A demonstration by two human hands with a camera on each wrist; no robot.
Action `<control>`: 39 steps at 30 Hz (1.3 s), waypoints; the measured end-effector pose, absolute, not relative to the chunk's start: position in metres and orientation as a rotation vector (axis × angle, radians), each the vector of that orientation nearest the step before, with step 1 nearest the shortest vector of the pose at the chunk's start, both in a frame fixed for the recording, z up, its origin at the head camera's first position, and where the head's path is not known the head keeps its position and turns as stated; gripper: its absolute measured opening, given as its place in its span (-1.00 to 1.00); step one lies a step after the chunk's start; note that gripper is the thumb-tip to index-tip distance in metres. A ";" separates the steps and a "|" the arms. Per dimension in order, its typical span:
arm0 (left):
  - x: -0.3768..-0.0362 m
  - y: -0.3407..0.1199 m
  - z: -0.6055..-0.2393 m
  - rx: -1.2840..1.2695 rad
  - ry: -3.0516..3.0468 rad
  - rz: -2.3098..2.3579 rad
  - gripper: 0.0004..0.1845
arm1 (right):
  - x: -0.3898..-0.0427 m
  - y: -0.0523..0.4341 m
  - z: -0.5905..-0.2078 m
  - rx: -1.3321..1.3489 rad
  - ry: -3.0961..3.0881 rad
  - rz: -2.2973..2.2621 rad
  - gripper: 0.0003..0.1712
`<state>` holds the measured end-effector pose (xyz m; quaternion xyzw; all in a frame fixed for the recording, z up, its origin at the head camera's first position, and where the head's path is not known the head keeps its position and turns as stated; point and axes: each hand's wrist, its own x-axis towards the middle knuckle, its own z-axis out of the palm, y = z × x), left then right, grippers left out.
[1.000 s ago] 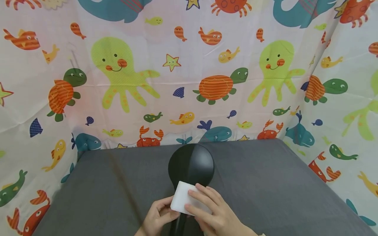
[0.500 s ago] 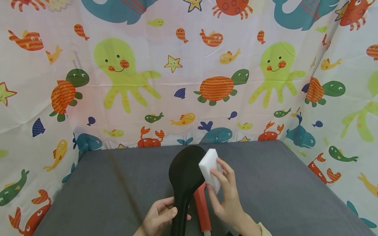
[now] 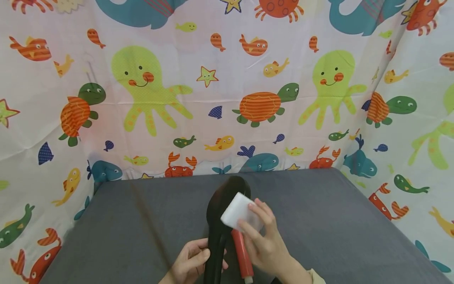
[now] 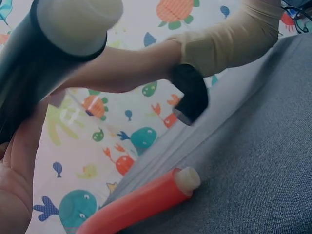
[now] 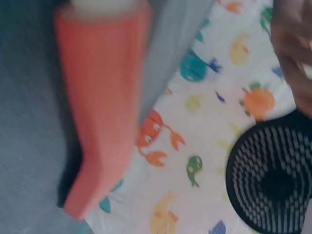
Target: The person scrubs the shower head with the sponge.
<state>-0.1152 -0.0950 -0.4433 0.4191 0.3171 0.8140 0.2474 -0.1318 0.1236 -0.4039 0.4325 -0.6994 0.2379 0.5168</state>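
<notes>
White sponge in right-hand grip.

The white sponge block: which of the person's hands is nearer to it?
Right. The right hand holds the white sponge block against the black brush; the left hand grips the brush's handle lower down, apart from the sponge.

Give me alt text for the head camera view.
A right hand presses a white sponge against a black round brush that the left hand grips by its handle, above a grey table where a red tube lies.
</notes>
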 end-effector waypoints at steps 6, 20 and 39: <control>-0.113 -0.094 -0.443 1.123 0.832 2.202 -0.51 | -0.147 0.139 -0.388 0.812 -1.835 0.840 -0.50; -0.116 -0.098 -0.444 1.150 0.943 2.207 -0.51 | -0.128 0.136 -0.391 1.065 -1.732 0.830 -0.61; -0.116 -0.095 -0.453 1.202 0.979 2.242 -0.51 | -0.115 0.122 -0.396 1.065 -1.682 0.948 -0.63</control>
